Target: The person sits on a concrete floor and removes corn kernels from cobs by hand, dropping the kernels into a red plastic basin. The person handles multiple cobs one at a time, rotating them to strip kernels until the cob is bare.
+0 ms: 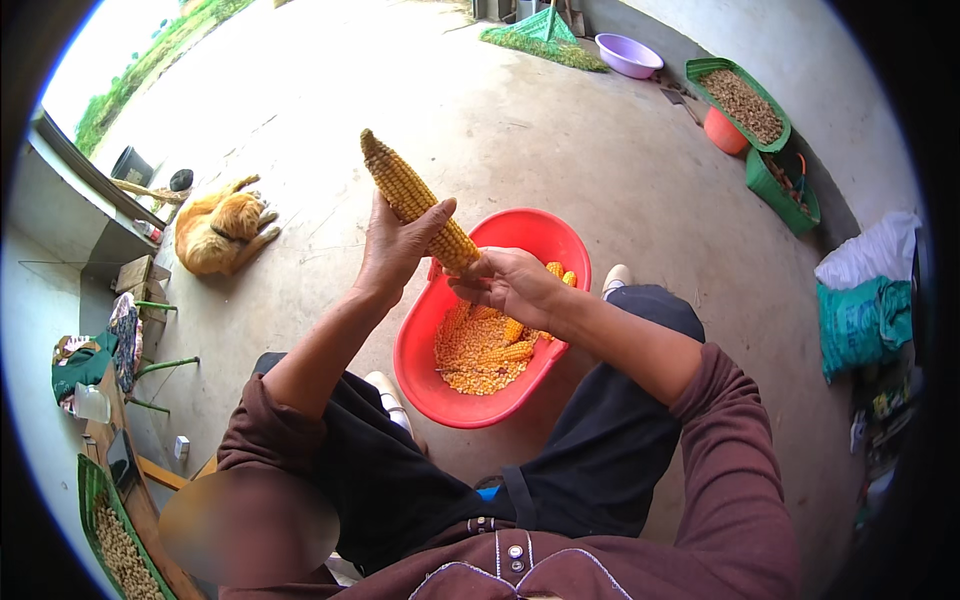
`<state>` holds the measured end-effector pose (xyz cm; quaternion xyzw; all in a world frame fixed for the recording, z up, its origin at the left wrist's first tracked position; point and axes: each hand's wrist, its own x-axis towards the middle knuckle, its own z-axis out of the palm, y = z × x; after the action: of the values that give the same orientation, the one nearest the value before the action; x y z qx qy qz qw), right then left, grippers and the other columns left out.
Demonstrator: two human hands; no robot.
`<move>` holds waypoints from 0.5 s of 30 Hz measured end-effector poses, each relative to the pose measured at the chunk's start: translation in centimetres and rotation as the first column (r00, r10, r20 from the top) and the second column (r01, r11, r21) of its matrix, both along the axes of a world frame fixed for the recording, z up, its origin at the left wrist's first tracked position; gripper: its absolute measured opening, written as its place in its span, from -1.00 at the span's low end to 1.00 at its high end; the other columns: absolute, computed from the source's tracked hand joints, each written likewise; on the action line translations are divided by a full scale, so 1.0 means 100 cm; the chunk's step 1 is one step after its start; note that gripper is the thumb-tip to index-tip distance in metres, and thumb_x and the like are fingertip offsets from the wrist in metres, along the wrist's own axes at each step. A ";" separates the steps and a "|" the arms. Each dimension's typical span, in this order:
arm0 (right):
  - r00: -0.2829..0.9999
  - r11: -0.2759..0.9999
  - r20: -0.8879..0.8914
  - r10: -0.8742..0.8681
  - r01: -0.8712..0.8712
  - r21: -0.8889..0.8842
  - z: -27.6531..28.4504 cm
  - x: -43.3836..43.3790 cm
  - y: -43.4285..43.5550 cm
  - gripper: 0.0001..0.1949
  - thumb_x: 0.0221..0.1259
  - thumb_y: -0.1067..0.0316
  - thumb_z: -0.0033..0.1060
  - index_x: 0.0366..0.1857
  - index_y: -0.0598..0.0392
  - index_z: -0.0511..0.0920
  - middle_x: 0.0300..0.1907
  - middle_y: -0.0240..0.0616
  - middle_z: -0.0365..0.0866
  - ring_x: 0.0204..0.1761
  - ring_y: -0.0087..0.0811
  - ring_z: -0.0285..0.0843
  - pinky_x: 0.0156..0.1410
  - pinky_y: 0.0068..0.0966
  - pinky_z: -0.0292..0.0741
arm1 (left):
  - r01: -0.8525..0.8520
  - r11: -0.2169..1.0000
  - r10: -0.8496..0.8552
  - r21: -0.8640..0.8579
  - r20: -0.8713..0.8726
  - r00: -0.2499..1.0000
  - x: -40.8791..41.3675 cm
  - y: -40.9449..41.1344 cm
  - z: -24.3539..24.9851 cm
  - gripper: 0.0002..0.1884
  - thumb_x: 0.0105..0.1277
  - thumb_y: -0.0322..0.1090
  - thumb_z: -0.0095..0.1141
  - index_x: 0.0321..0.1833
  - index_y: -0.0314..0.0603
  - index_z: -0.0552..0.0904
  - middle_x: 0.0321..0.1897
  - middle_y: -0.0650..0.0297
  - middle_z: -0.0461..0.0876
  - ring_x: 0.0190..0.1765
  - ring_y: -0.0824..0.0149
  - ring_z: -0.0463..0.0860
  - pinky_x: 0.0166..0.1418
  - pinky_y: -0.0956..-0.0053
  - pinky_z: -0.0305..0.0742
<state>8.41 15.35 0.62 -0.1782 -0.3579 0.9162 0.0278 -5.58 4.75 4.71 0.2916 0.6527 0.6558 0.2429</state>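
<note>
An ear of dried yellow corn (409, 191) is held slanting above a red plastic tub (420, 401). My left hand (401, 244) wraps round the middle of the ear, thumb across its front. With its fingers, my right hand (514, 281) grips the lower end, near the tub's left part. The ear's dark, narrow tip points up and away to the left. Inside the tub lie loose corn kernels (476, 364) and several ears of corn (510, 352); my right hand and forearm hide part of them. The tub stands on the floor between my knees.
A tan dog (217, 229) lies curled on the concrete floor at the left. Along the right wall are green baskets (776, 199), a purple basin (628, 56) and stuffed sacks (862, 315). A green broom (544, 45) lies at the top. A wooden bench (139, 502) stands at lower left.
</note>
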 end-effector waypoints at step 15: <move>0.988 0.988 0.020 0.151 -0.152 0.038 0.011 -0.005 -0.008 -0.77 0.45 0.40 -0.11 0.02 0.34 0.43 -0.08 -0.05 0.56 0.03 -0.30 0.64 0.17 -0.35 0.71 | -0.113 0.967 0.032 -0.227 -0.334 0.942 -0.002 0.012 -0.010 -0.39 0.26 0.04 0.33 0.05 -0.31 0.35 -0.22 -0.03 0.71 -0.16 0.12 0.76 -0.05 0.25 0.64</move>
<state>7.87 14.56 1.71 -0.1579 -0.3888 0.9068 -0.0414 -5.74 5.97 3.70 0.3400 0.7696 0.5220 0.1404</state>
